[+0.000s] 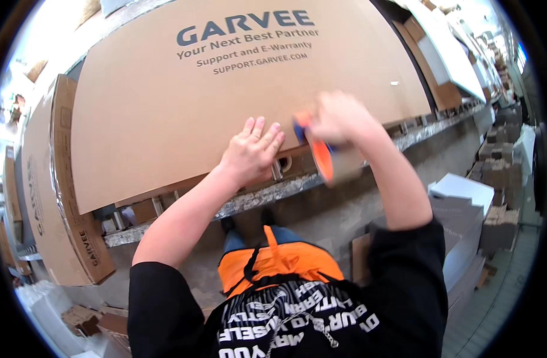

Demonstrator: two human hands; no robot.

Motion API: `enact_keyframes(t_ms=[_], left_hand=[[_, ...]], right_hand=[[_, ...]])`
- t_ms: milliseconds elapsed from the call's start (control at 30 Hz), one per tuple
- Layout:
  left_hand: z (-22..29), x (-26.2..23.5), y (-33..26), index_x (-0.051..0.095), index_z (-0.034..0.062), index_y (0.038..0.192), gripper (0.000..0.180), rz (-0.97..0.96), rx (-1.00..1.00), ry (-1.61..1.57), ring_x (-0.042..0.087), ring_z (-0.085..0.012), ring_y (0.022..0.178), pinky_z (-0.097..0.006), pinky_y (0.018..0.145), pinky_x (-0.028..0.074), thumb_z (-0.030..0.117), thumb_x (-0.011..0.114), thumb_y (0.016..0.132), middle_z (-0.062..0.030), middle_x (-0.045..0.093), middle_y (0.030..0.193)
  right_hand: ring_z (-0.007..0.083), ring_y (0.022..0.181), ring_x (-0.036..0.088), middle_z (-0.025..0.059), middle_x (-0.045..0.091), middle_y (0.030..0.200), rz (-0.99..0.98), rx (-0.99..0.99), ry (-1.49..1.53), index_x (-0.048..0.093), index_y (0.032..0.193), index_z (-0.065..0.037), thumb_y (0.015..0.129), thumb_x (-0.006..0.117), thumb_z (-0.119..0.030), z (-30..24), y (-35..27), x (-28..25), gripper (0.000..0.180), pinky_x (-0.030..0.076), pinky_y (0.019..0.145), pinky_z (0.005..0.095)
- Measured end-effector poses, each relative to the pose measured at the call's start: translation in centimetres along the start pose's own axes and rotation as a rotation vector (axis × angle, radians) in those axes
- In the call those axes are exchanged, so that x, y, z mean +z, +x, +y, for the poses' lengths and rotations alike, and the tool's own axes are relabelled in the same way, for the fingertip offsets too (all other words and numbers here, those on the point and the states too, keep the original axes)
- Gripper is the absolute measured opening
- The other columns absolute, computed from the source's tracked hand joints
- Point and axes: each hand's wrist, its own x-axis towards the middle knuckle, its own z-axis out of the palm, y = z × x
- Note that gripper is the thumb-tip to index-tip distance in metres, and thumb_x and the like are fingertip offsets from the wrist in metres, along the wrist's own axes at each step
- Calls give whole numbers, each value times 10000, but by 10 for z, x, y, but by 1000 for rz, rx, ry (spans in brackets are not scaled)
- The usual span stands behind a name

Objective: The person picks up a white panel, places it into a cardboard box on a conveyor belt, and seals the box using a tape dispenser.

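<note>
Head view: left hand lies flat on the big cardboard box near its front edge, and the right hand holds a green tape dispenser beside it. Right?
Not quite. The head view shows the tape dispenser in the right hand is orange with a blue part and a brown tape roll, not green. The rest holds: the left hand lies flat on the big cardboard box near its front edge.
</note>
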Motion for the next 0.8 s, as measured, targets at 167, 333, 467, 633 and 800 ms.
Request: enact_keyframes(t_ms=[167,333,467,633,800], left_hand=[[-5,1,-5,684,41,1164,544,5,-23,9,604,-404,1189,-531,1055,447,193,726,644,-156,663,1245],[-27,-12,-21,661,47,1199,597,-10,-4,29,612,-375,1185,-483,1060,458,260,778,653,-157,661,1246],[-38,-28,-18,583,36,1273,666,11,-134,-405,620,-356,1173,-422,1036,485,450,758,783,-182,640,1267],[-45,-16,-25,532,54,1236,662,186,-190,-843,652,-355,1088,-397,896,542,529,725,815,-208,579,1347],[-40,-22,-20,570,80,1044,460,426,-40,-791,706,-312,897,-364,732,577,390,790,786,-198,573,1361]], right_hand=[[325,994,697,251,708,1024,-290,61,234,719,1078,26,622,739,-295,71,-64,154,558,538,912,373],[257,920,687,201,693,1023,-119,-153,1736,559,1245,142,685,664,-120,52,-78,164,627,557,855,367],[220,734,658,219,670,1000,-124,-311,2131,507,1236,123,704,589,-165,27,-64,155,610,558,706,310],[191,623,602,211,659,934,-108,-391,2232,492,1244,120,716,580,-183,2,-49,163,616,524,618,296],[184,661,619,201,656,974,-83,-347,2227,486,1256,114,744,589,-186,-20,-41,164,603,531,643,293]])
